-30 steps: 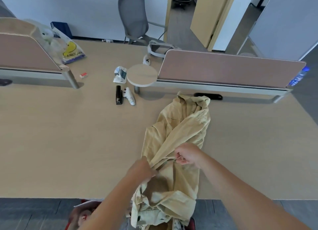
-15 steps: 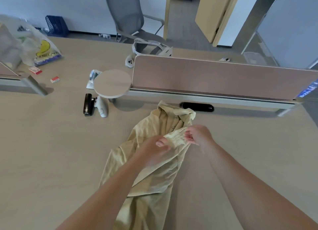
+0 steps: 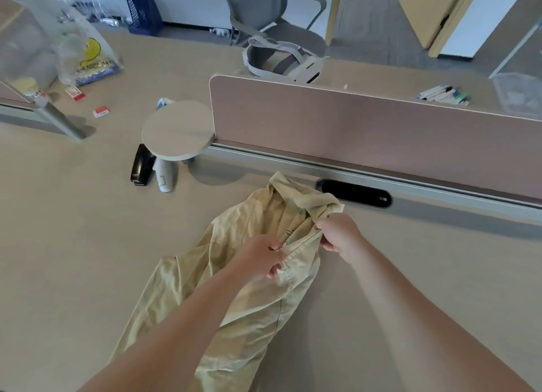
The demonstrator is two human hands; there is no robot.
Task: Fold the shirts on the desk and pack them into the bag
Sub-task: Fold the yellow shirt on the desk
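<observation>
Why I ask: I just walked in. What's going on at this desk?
A person is working on a yellow shirt that lies rumpled on the desk, not yet folded. The left hand pinches its front edge, and the right hand grips the fabric just below the collar. A plastic bag sits at the desk's far left.
</observation>
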